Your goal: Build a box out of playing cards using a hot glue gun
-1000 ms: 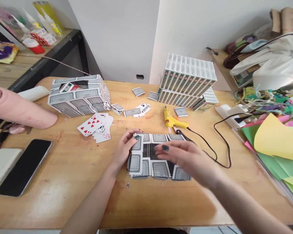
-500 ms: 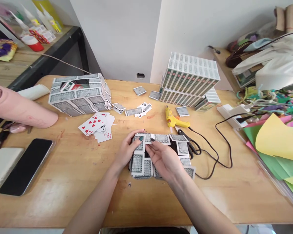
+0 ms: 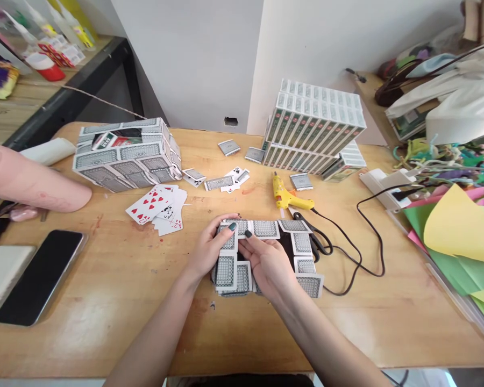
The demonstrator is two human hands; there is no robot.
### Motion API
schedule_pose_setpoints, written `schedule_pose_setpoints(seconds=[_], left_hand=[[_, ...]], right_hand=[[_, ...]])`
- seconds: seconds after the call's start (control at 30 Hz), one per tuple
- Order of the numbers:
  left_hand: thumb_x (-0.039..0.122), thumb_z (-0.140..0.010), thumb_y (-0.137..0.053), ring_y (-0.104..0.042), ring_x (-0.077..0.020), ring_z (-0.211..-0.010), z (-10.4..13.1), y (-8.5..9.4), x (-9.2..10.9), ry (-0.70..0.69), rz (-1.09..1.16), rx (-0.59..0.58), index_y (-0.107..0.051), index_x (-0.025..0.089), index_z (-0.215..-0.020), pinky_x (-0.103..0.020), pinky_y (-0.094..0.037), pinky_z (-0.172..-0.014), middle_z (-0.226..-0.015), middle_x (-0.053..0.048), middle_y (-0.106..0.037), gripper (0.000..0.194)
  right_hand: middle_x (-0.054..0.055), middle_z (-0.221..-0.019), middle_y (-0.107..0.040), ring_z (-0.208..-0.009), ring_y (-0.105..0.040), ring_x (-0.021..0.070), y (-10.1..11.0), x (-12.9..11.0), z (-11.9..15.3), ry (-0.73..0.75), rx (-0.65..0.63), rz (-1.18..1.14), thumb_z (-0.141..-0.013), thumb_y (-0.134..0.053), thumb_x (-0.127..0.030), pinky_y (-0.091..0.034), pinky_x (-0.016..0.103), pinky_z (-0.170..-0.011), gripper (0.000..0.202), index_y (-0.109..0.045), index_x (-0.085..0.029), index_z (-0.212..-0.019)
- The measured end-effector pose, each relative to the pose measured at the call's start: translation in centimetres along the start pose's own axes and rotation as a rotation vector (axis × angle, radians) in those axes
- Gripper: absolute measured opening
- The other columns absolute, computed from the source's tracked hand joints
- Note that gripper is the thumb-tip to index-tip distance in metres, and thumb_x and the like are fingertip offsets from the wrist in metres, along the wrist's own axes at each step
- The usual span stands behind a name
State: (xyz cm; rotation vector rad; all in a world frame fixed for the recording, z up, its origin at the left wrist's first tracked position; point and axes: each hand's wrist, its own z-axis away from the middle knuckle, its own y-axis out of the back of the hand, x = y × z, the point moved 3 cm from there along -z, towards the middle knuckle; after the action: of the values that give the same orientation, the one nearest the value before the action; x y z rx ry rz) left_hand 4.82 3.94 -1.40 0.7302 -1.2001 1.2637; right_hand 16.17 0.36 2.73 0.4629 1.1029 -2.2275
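Note:
A box covered with grey-patterned playing cards [image 3: 226, 271] lies on the table in front of me, with a dark opening in its top. My left hand [image 3: 210, 247] grips its back left corner, thumb on top and fingers round the far side. The thumb of my right hand [image 3: 268, 263] presses on the card rim near that corner, while its other fingers reach into the opening and are partly hidden. Behind the box lies a yellow glue gun [image 3: 288, 198]. Black-handled scissors [image 3: 322, 239] rest against the box's right side, partly covered by it.
A larger card-covered box [image 3: 125, 156] stands at the back left. Loose cards [image 3: 155, 207] lie in front of it. Stacked card packs [image 3: 314, 123] rise at the back right. A phone [image 3: 40, 277] and pink roll [image 3: 36, 177] are left; a power strip [image 3: 387, 191] and coloured paper [image 3: 455, 231] right.
The fingers of my right hand have drawn slightly closer together and moved a little left at the rim. My left hand keeps its hold. The view has shifted slightly.

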Motion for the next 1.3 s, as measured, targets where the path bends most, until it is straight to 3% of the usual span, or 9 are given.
schedule_pose_setpoints(seconds=[0.4, 0.67, 1.3], left_hand=[[0.034, -0.081, -0.058, -0.055, -0.0241, -0.114, -0.11, 0.14, -0.02, 0.018, -0.034, -0.031, -0.058, 0.022, -0.119, -0.034, -0.042, -0.096, -0.126, -0.007, -0.059, 0.04], [0.031, -0.076, -0.061, -0.058, -0.0239, -0.109, -0.31, -0.11, 0.53, 0.063, 0.001, -0.007, -0.063, 0.02, -0.108, -0.032, -0.045, -0.091, -0.12, -0.005, -0.063, 0.034], [0.033, -0.074, -0.064, -0.061, -0.0247, -0.104, -0.44, -0.06, 0.32, 0.082, 0.041, -0.021, -0.063, 0.019, -0.108, -0.033, -0.047, -0.087, -0.114, -0.007, -0.066, 0.037]], right_hand=[[0.009, -0.071, -0.071, -0.076, -0.069, 0.021, 0.07, 0.03, -0.03, -0.004, 0.021, 0.002, -0.061, -0.074, -0.013, -0.052, 0.037, -0.086, 0.011, -0.066, -0.013, -0.069], [0.008, -0.071, -0.071, -0.083, -0.069, 0.0235, -0.05, 0.01, -0.02, 0.003, 0.019, -0.007, -0.059, -0.076, -0.014, -0.051, 0.039, -0.087, 0.017, -0.067, -0.014, -0.074], [0.004, -0.067, -0.07, -0.077, -0.068, 0.0217, 0.15, 0.48, -0.35, 0.009, 0.093, -0.018, -0.059, -0.075, -0.011, -0.051, 0.04, -0.086, 0.022, -0.068, -0.015, -0.08]])
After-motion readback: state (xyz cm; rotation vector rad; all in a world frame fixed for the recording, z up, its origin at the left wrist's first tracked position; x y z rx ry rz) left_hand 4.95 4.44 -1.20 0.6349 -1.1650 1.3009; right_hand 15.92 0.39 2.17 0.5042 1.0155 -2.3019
